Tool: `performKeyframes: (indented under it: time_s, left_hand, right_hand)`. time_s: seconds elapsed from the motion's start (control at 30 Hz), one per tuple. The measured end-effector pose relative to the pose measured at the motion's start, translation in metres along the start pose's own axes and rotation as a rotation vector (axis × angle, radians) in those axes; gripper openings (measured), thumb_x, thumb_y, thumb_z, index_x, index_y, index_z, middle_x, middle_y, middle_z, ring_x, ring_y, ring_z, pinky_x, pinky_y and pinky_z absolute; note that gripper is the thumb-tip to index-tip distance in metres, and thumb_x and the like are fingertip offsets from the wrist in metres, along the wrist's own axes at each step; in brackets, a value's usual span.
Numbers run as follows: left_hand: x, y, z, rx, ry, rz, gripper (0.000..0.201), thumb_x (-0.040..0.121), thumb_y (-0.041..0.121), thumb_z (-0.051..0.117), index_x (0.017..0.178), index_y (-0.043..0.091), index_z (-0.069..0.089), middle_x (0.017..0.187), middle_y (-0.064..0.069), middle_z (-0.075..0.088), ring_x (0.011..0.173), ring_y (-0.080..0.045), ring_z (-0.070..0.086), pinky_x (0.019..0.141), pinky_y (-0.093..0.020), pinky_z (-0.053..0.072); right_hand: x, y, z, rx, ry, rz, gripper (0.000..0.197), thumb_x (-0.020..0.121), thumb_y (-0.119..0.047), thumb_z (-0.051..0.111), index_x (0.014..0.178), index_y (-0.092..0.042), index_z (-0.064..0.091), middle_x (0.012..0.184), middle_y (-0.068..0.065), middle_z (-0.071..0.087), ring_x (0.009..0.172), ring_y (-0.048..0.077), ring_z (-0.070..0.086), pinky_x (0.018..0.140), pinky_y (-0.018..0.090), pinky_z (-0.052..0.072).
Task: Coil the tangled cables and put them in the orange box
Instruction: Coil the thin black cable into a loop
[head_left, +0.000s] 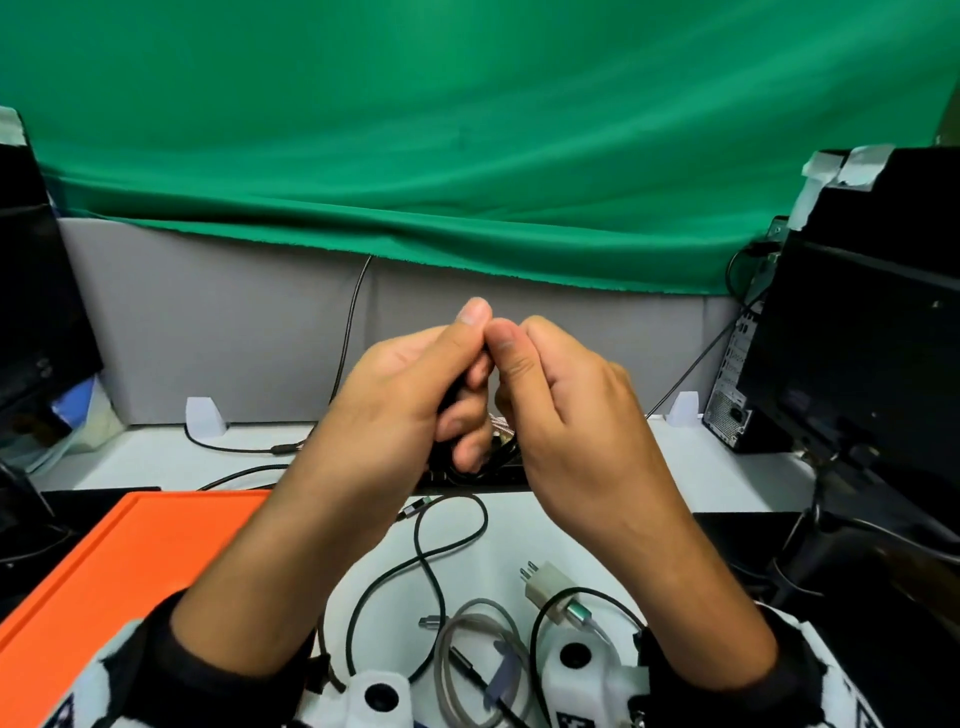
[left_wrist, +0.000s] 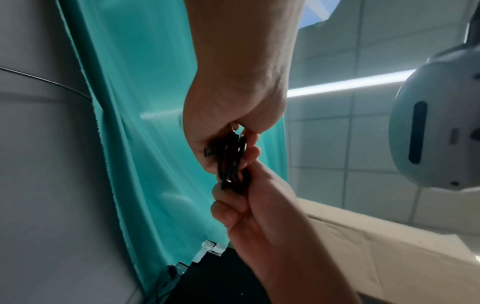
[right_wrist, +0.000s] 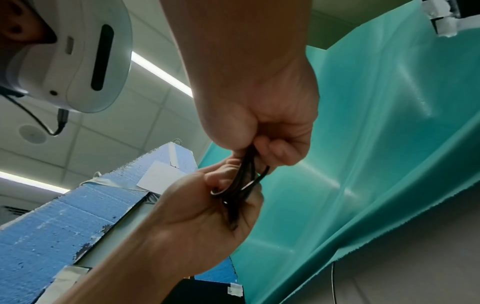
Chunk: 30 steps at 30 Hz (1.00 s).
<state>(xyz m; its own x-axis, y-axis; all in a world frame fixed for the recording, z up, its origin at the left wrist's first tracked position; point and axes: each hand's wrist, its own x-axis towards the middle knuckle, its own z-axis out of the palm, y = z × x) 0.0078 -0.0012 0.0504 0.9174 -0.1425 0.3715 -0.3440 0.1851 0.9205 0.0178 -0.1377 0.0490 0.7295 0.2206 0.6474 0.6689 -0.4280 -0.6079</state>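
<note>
Head view: loose cables (head_left: 431, 582), charger (head_left: 545, 584) beside orange box (head_left: 130, 571).

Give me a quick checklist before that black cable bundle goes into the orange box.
1. Both hands hold the coil: left hand and right hand grip it: ok.
2. Coil lifted off the table: ok.
3. Coil fully wound: cannot tell, fingers hide it.
4. Box within reach on the left: ok.
5. All cables coiled: not ok, loose cables lie on the table.

Office desk: grey partition (head_left: 249, 332), computer tower (head_left: 857, 322), ceiling tiles (right_wrist: 145, 115).
</note>
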Motion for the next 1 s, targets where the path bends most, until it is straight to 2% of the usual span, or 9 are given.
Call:
performKeyframes:
  time_s: [0.17,0.27,0.37,0.47,0.57,0.7,0.8,0.87,1.0]
  left_hand:
    - [0.002,-0.003,-0.005,0.463,0.103,0.245,0.060,0.102,0.054,0.040,0.066,0.007,0.048,0.051,-0.002,0.045,0.053,-0.021,0.037,0.051,-0.029,0.033]
    - [0.002,-0.004,-0.011,0.589,0.079,0.296,0.067,0.103,0.055,0.036,0.073,-0.001,0.056,0.056,-0.008,0.058,0.054,-0.024,0.045,0.054,-0.036,0.038]
    - [0.003,-0.003,-0.017,0.630,0.058,0.247,0.067,0.102,0.058,0.036,0.074,0.000,0.056,0.059,-0.015,0.055,0.056,-0.031,0.044,0.056,-0.045,0.038]
    - [0.003,0.002,-0.021,0.699,0.098,0.257,0.059,0.097,0.063,0.041,0.068,0.012,0.049,0.054,0.005,0.041,0.052,-0.014,0.036,0.051,-0.032,0.031]
    - [0.005,0.004,-0.027,0.771,0.172,0.251,0.057,0.092,0.065,0.054,0.069,0.012,0.053,0.050,0.011,0.038,0.048,-0.006,0.033,0.047,-0.020,0.027]
    - [0.005,0.013,-0.043,0.634,0.093,0.105,0.038,0.095,0.042,0.066,0.073,0.011,0.061,0.055,0.002,0.046,0.053,-0.014,0.039,0.052,-0.029,0.031]
    - [0.000,0.023,-0.048,0.450,-0.054,0.012,0.015,0.090,0.021,0.065,0.081,0.011,0.071,0.067,-0.007,0.065,0.058,-0.020,0.057,0.054,-0.027,0.049]
    - [-0.002,0.025,-0.049,0.377,-0.091,-0.004,0.016,0.083,0.018,0.067,0.085,0.003,0.071,0.069,-0.008,0.069,0.059,-0.019,0.064,0.055,-0.026,0.056]
    - [0.000,0.021,-0.041,0.341,-0.056,0.012,0.010,0.076,0.018,0.074,0.076,0.009,0.070,0.065,-0.008,0.067,0.056,-0.020,0.066,0.054,-0.026,0.057]
  right_hand:
    - [0.002,0.001,-0.004,0.106,-0.045,0.034,0.051,0.104,-0.050,0.042,0.069,-0.014,0.049,0.059,-0.002,0.054,0.054,0.009,0.044,0.056,0.029,0.035]
    - [0.003,0.001,-0.005,0.511,-0.193,0.142,0.048,0.100,-0.049,0.045,0.068,-0.014,0.050,0.058,-0.006,0.055,0.063,0.013,0.052,0.066,0.026,0.043]
    - [0.003,-0.001,-0.004,0.797,-0.304,0.233,0.039,0.096,-0.047,0.045,0.072,-0.016,0.044,0.054,-0.006,0.046,0.066,0.020,0.054,0.070,0.026,0.045]
    - [0.004,0.002,0.002,0.641,-0.242,0.235,0.040,0.106,-0.042,0.040,0.074,-0.017,0.039,0.053,-0.007,0.036,0.057,0.019,0.048,0.065,0.027,0.040]
    - [0.002,0.006,0.011,0.320,-0.119,0.148,0.045,0.107,-0.044,0.037,0.070,-0.020,0.040,0.053,-0.007,0.042,0.052,0.015,0.042,0.056,0.036,0.038]
    - [-0.001,0.005,0.015,-0.004,-0.011,0.050,0.044,0.107,-0.045,0.035,0.073,-0.017,0.038,0.063,0.010,0.048,0.058,0.022,0.044,0.059,0.047,0.040]
    - [-0.001,0.004,0.013,-0.091,0.050,0.015,0.040,0.105,-0.045,0.033,0.072,-0.024,0.031,0.056,0.003,0.044,0.059,0.023,0.045,0.056,0.040,0.036]
    - [-0.001,0.006,0.012,-0.120,0.065,0.009,0.039,0.105,-0.046,0.033,0.072,-0.027,0.029,0.053,-0.002,0.042,0.059,0.022,0.045,0.056,0.037,0.035]
    - [0.000,0.006,0.012,-0.123,0.079,0.000,0.038,0.105,-0.045,0.033,0.072,-0.026,0.030,0.054,-0.001,0.042,0.058,0.021,0.044,0.056,0.035,0.035]
